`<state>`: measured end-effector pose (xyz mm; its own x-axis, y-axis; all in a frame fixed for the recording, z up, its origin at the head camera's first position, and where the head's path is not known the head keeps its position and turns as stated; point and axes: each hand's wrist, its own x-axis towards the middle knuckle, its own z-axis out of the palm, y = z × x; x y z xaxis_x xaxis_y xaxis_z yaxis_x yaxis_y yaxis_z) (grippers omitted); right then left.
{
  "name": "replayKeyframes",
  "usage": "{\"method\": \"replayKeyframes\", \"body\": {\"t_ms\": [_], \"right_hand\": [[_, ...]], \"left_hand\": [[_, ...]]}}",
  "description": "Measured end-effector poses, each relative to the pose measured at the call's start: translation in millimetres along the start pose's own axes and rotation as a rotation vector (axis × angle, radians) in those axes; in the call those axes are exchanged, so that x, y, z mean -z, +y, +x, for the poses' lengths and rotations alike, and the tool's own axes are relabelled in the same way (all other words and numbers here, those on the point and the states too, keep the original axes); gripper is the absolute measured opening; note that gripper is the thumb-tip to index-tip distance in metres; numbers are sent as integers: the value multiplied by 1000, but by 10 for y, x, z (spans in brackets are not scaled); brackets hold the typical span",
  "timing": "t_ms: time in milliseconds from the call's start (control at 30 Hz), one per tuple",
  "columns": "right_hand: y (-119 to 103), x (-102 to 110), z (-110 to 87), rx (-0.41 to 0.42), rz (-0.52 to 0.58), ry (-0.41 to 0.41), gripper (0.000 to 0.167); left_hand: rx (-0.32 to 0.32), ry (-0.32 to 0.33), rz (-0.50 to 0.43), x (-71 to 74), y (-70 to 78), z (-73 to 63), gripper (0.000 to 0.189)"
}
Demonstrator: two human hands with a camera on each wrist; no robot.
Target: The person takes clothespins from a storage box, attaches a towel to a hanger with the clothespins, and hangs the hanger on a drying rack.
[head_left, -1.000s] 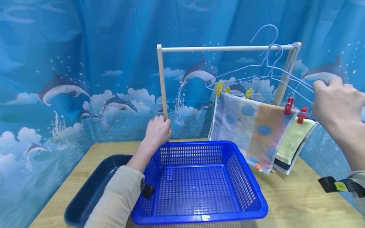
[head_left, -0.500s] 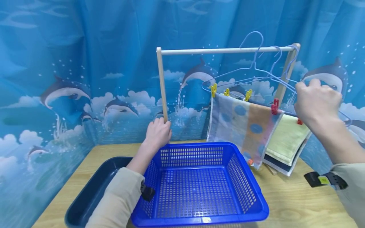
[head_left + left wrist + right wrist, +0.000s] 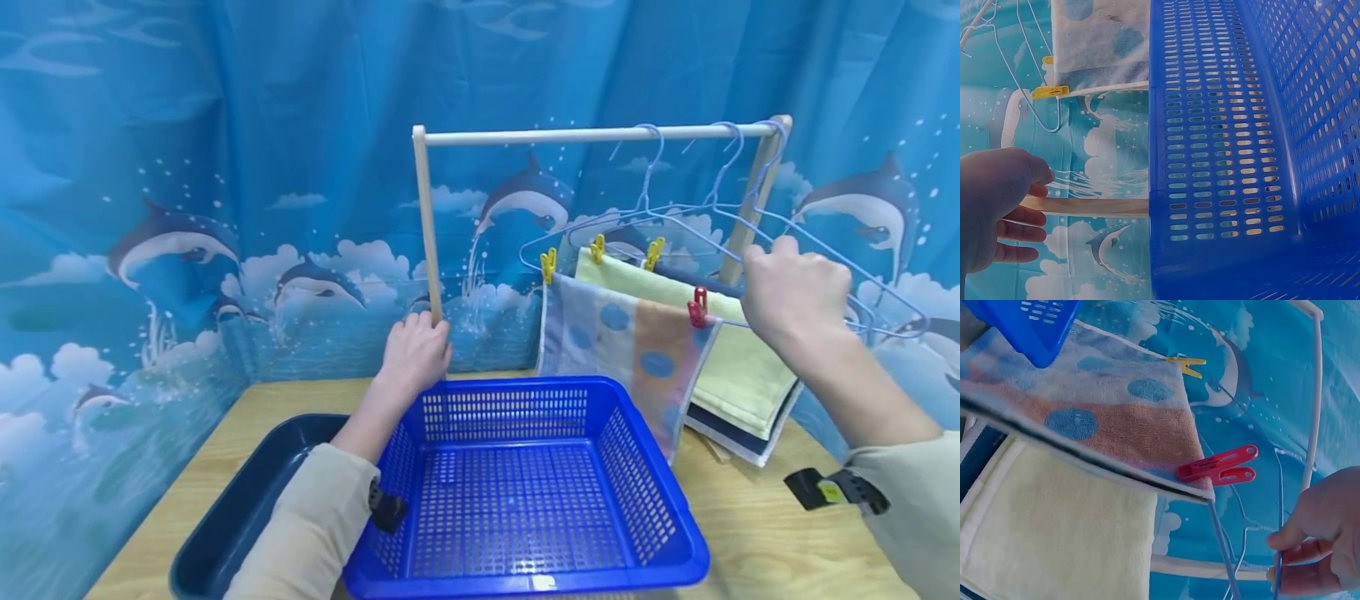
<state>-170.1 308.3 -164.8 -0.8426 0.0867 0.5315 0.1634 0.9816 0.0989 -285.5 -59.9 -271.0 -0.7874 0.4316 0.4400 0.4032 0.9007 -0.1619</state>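
Note:
My left hand (image 3: pixel 416 348) grips the wooden left post (image 3: pixel 427 225) of a drying rack; the left wrist view has its fingers around that post (image 3: pixel 1097 207). With my right hand (image 3: pixel 795 292) I pinch the sloping side of a blue wire hanger (image 3: pixel 1280 569). Its hook sits over the rack's white rod (image 3: pixel 540 137). From this hanger hangs a spotted, striped towel (image 3: pixel 600 333), held by a yellow clothespin (image 3: pixel 549 265) on the left and a red clothespin (image 3: pixel 1219 467) on the right. Behind it, a pale yellow towel (image 3: pixel 746 375) hangs from another hanger.
A blue perforated basket (image 3: pixel 525 583) stands in front of the rack, with no items inside. Left of it, partly behind my forearm, is a dark tray (image 3: pixel 225 508). A dark towel (image 3: pixel 723 433) hangs behind the yellow one. A dolphin-print curtain (image 3: pixel 300 208) backs the wooden table (image 3: pixel 795 533).
My right hand has moved left and down with the hanger and spotted towel. The hook, above the rod before, now rests over it. The left hand keeps its place on the post.

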Motion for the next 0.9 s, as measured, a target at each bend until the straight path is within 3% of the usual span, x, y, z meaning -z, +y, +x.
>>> {"method": "replayKeyframes", "body": {"t_ms": [367, 800, 900], "right_hand": [[11, -28, 47, -24, 41, -27, 17], [100, -61, 98, -35, 28, -75, 16], [93, -48, 78, -34, 61, -52, 25]], "left_hand": [[-1, 28, -1, 69, -71, -54, 23], [18, 2, -5, 71, -129, -103, 26], [24, -9, -12, 105, -149, -104, 27]]}}
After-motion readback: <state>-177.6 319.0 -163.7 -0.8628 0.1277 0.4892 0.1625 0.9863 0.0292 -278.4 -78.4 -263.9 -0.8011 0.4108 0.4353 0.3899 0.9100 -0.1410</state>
